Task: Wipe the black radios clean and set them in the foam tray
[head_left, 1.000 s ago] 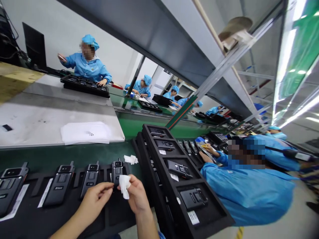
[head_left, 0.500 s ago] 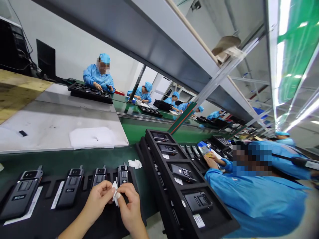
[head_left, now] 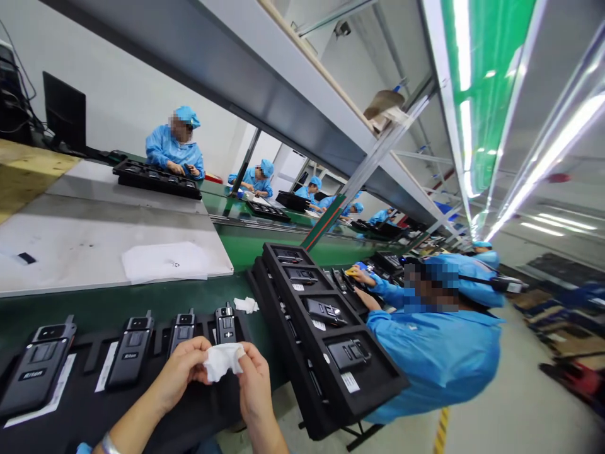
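A small white tissue is stretched between my two hands. My left hand pinches its left edge, and my right hand pinches the right edge. Both are held over a black foam tray. Several black handheld radios lie in that tray: a large one at the far left, another beside it, a third behind my left hand, and a fourth just beyond the tissue. White label strips lie beside some of them.
To the right, stacked black foam trays hold more radios. A co-worker in blue sits beyond them. Crumpled white tissue lies on the green bench. White paper rests on a pale board. Other workers sit across the line.
My hands have moved apart, and the bunched tissue is now spread out between them. The view has turned to the right. The co-worker at the right has moved one hand over the devices there.
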{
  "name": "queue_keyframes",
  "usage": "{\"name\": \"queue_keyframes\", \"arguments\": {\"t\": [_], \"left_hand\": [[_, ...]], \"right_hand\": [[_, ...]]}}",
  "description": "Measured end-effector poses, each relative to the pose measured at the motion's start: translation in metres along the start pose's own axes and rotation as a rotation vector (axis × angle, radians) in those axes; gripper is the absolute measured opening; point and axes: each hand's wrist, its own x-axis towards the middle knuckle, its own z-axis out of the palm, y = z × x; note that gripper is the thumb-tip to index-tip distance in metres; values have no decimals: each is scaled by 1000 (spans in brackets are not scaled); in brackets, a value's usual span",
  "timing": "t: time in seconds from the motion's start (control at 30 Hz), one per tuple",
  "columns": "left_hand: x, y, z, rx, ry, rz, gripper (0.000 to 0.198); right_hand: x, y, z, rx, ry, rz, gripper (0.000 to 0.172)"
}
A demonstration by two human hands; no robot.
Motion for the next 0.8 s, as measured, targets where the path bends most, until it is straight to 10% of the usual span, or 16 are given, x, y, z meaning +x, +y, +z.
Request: {"name": "queue_keyframes", "arguments": {"t": [0.3, 0.5, 0.63, 0.8], "left_hand": [[2, -6, -4, 100, 13, -72, 30], [0, -9, -9, 379, 259, 314, 30], [-8, -18, -4, 892, 180, 693, 32], [-7, -24, -1, 898, 122, 646, 36]], "right_hand": [[5, 0, -9, 405, -1, 285, 26], [19, -10, -14, 254, 40, 205, 26], [18, -16, -14, 118, 13, 214, 34], [10, -22, -3, 6, -92, 167, 50]]}}
